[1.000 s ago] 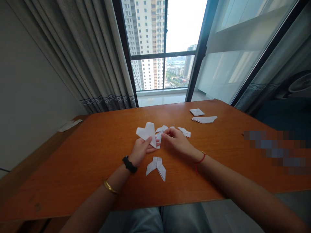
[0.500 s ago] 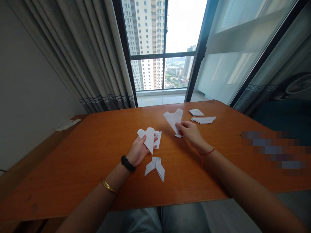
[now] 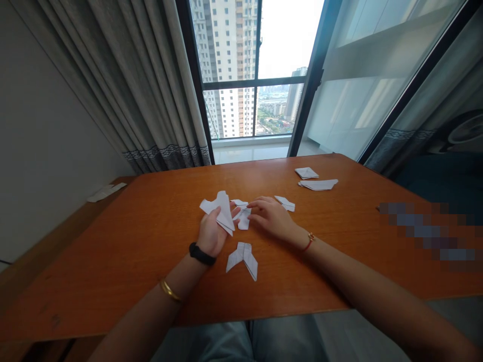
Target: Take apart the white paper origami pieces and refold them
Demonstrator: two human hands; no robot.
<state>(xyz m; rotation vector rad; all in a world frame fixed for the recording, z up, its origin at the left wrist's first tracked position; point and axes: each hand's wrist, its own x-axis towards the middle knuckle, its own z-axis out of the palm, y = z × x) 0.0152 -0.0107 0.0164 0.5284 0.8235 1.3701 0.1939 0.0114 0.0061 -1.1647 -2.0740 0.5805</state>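
My left hand (image 3: 213, 232) is closed on folded white paper pieces (image 3: 220, 210), which look like two layers pinched under the thumb. Just beyond its fingertips, a small folded paper figure (image 3: 243, 217) lies on the table. My right hand (image 3: 274, 217) reaches in from the right with its fingers apart and nothing in them. Its fingertips are at the edge of that figure; whether they touch it I cannot tell. Another folded paper piece (image 3: 286, 203) lies just behind the right hand. Nearer to me rests a folded paper shape with two spread wings (image 3: 242, 259).
On the wooden table (image 3: 151, 281), a folded paper square (image 3: 307, 173) and a long folded paper strip (image 3: 319, 184) lie at the back right. More paper (image 3: 106, 192) is at the far left edge. A blurred patch (image 3: 426, 231) covers something at the right.
The paper piece from my right hand now appears to be with the one in my left hand. My right hand has let go and moved left and slightly down.
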